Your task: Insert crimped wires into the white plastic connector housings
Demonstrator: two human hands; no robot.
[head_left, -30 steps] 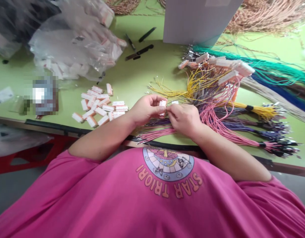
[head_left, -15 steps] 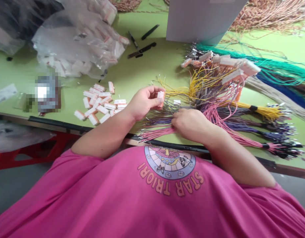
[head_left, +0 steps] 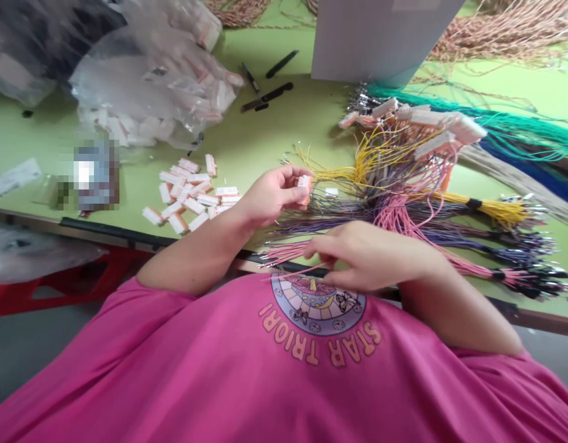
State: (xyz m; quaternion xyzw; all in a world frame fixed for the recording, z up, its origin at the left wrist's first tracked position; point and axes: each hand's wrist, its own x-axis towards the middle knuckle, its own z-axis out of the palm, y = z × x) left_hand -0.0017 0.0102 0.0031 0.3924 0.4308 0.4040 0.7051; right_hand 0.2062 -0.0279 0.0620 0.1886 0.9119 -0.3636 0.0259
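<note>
My left hand (head_left: 269, 198) pinches a small white and orange connector housing (head_left: 304, 187) between thumb and fingers, over the wire ends. Closer to the table's front edge, my right hand (head_left: 364, 253) has its thumb and fingers around a single pink wire (head_left: 306, 271), whose free end points left. Beside these fingers lies the bundle of pink wires (head_left: 288, 251) with metal-tipped ends. Purple and grey wires (head_left: 339, 212) run just behind it. Yellow wires (head_left: 332, 174) fan out beyond the left hand. A small white piece (head_left: 331, 192) lies among the wires.
Loose connector housings (head_left: 191, 191) are scattered left of my left hand. Behind them sits a plastic bag of housings (head_left: 164, 80). Knives (head_left: 269, 95) lie at the back, near a grey box (head_left: 380, 40). Wired housings (head_left: 431, 120) and green wires (head_left: 519, 132) are on the right.
My right hand has come down from the wires toward the front edge, drawing one pink wire out of the bundle. The left hand still holds the connector housing, almost unmoved.
</note>
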